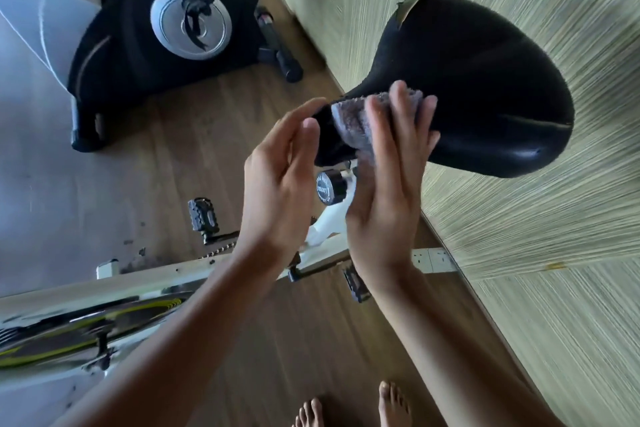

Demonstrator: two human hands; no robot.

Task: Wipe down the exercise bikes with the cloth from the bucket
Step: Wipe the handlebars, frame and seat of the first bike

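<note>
A black bike saddle [478, 87] fills the upper right, torn at its far rim. A grey-purple cloth [353, 121] lies over the saddle's narrow nose. My right hand [388, 184] presses the cloth against the nose with straight fingers spread over it. My left hand [280, 173] is just left of the nose, fingers relaxed, its thumb touching the nose tip. Below the saddle sit a black adjustment knob [329, 187] and the white seat post [329, 222] of the white bike frame [138, 284]. No bucket is in view.
A second, black exercise bike [162, 28] stands at the upper left on the wooden floor [194, 135]. Pedals [202, 218] stick out from the white bike. A straw-textured wall [519, 236] with a socket [433, 260] runs along the right. My bare feet [349, 406] are at the bottom.
</note>
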